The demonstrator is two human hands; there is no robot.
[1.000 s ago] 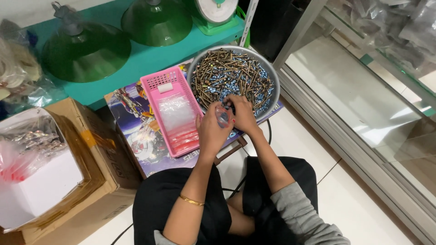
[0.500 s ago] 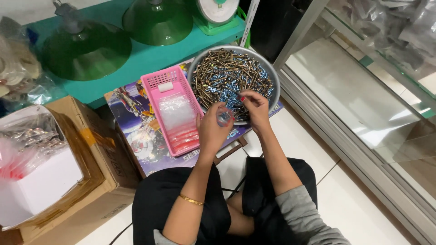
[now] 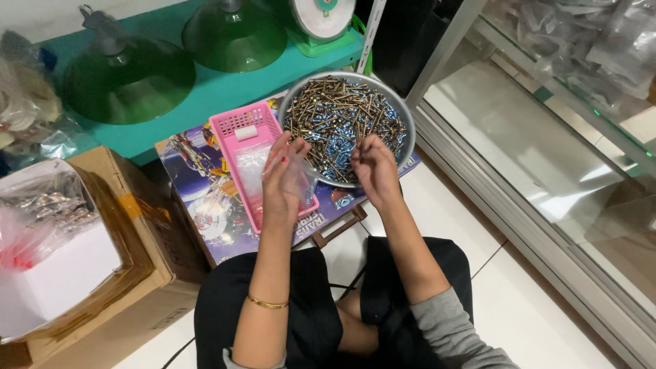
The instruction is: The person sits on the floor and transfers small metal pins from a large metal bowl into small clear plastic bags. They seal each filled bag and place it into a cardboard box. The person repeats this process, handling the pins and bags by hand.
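Left hand (image 3: pixel 281 176): raised over the near edge of the pink basket, fingers curled around a small clear plastic bag (image 3: pixel 299 179) and pinching it, the bag hanging toward the right. Right hand (image 3: pixel 374 167): at about three o'clock from the left hand, close beside it, fingers drawn narrow and bunched over the near rim of the bowl, tips down among the screws; whether it holds any cannot be told. Round metal bowl (image 3: pixel 408 134): at twelve to one o'clock from the hands, heaped with dark and brassy screws (image 3: pixel 342 116). Pink plastic basket (image 3: pixel 236 123): at eleven o'clock from the left hand, just beside the bowl's left edge, with clear bags lying inside. Printed colourful board (image 3: pixel 205 205): under basket and bowl, resting on a low stand. Gold bangle (image 3: pixel 266 303): on the left forearm, at six o'clock. Cardboard box (image 3: pixel 147 236): at nine o'clock, open, holding a white carton and plastic bags. Teal shelf (image 3: pixel 219 89): at twelve o'clock beyond the board, bearing two green lamp shades (image 3: pixel 130 82) and a green weighing scale (image 3: pixel 321 20). Glass-fronted case with metal frame (image 3: pixel 547 178): at three o'clock, well apart from the hands. White tiled floor (image 3: pixel 533 307): at five o'clock, beside the person's dark-clothed knees.
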